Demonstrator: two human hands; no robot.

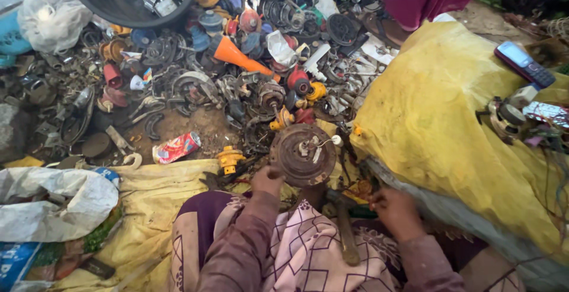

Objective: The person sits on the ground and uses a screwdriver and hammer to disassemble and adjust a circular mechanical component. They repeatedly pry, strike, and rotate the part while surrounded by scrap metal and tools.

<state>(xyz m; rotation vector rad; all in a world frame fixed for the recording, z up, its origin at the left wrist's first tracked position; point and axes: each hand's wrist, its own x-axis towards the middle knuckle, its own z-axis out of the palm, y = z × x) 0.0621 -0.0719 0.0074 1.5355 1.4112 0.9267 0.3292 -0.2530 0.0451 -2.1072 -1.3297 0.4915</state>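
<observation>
While the person sits among scrap:
Left hand [268,179]: grips the left rim of the rusty disc [303,154].
Disc: upright, just above the lap, by the yellow sack [438,120].
Right hand [396,209]: curled, grip unclear, beside the hammer [345,230].
Phone [524,64]: atop the sack.

A crushed red drink can [176,148] is seen on the dirt beside heaped scrap parts [237,61]; a mobile phone [524,63] is laid on yellow sacking [432,120].
</observation>
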